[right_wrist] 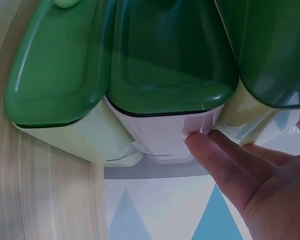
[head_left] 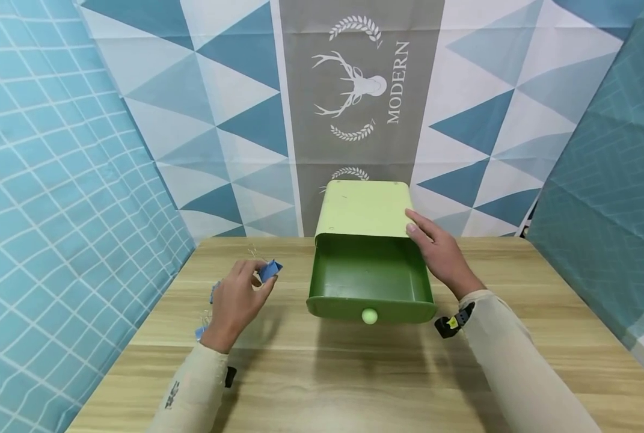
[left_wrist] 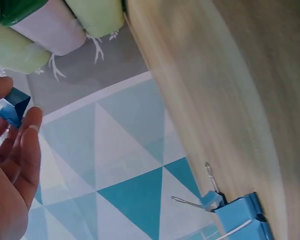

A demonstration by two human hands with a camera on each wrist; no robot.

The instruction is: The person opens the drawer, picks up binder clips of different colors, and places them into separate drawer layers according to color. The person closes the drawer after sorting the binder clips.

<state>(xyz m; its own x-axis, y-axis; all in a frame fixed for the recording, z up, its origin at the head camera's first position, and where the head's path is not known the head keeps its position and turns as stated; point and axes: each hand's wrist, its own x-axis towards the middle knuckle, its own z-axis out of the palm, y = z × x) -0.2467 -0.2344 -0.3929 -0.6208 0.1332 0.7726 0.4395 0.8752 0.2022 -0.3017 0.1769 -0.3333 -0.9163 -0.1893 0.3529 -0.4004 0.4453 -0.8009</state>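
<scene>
My left hand (head_left: pixel 234 304) pinches a blue binder clip (head_left: pixel 269 271) between thumb and fingers, above the table and left of the drawer cabinet. The cabinet (head_left: pixel 366 207) has a pale green top. Its upper green drawer (head_left: pixel 397 310) is pulled out toward me, with a round light green knob (head_left: pixel 370 316) on its front; the inside shows bare. My right hand (head_left: pixel 443 257) rests against the cabinet's right side and top edge, fingers extended. In the right wrist view its fingertips touch the pink middle section (right_wrist: pixel 165 132).
More blue binder clips (left_wrist: pixel 244 217) lie on the wooden table (head_left: pixel 278 385), left of and partly behind my left hand. A patterned cloth (head_left: pixel 240 120) hangs behind the cabinet. Blue cloths stand at the left (head_left: pixel 56 180) and right (head_left: pixel 598 228).
</scene>
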